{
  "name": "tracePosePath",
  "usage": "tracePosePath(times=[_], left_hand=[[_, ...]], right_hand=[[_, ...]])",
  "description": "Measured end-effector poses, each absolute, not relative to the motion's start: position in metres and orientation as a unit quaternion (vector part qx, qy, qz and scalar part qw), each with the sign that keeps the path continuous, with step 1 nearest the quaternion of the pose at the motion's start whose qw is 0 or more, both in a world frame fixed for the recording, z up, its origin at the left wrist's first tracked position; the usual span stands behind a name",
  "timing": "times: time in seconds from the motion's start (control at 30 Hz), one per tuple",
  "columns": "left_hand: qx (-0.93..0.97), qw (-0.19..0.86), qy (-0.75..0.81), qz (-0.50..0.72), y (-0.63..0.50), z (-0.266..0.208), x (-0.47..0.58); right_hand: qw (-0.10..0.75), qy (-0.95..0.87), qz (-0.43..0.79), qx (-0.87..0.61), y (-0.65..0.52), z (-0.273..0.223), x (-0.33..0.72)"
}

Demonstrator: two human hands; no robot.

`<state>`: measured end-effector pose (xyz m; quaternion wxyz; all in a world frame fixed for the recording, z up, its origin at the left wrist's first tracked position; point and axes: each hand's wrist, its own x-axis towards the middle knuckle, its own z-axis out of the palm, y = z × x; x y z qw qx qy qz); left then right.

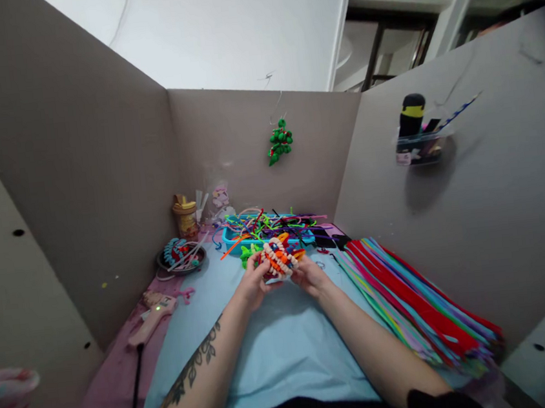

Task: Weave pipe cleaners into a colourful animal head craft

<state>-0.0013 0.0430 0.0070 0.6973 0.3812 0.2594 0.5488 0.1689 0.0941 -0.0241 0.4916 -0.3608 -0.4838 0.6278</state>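
Observation:
Between my two hands is a craft figure of pipe cleaners (278,259), in cream, orange and blue coils with yellow-orange pointed parts. My left hand (256,282) grips its left side, thumb on top and fingers beneath. On its right side, my right hand (310,275) closes its fingers on the edge near an orange part. A bright green fuzzy piece (249,256) shows just behind my left fingers; whether it touches the figure I cannot tell. Just beyond stands a blue tray (230,242) heaped with loose pipe cleaners in many colours.
Bundled long pipe cleaners (409,300) lie at the right. To the left are a pink glue gun (154,319) with a black cord, a round bowl (162,262) of coiled pieces and a yellow-lidded cup (186,218). A green ornament (279,142) hangs on the back panel; a clear holder (420,149) hangs right.

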Motion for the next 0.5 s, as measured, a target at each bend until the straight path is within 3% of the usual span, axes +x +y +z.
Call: tracePosePath(times=[0.17,0.3,0.5], left_hand=[[0.347,0.673,0.287,0.587,0.048,0.001,0.0],[0.312,0.652,0.314,0.616,0.052,-0.004,0.0],[0.294,0.61,0.317,0.663,0.056,-0.01,-0.003]], right_hand=[[0.631,-0.519,0.446,-0.366,0.093,-0.017,0.158],[0.617,-0.564,0.411,-0.362,0.089,-0.014,0.151],[0.561,-0.586,0.514,-0.277,0.079,-0.011,0.141]])
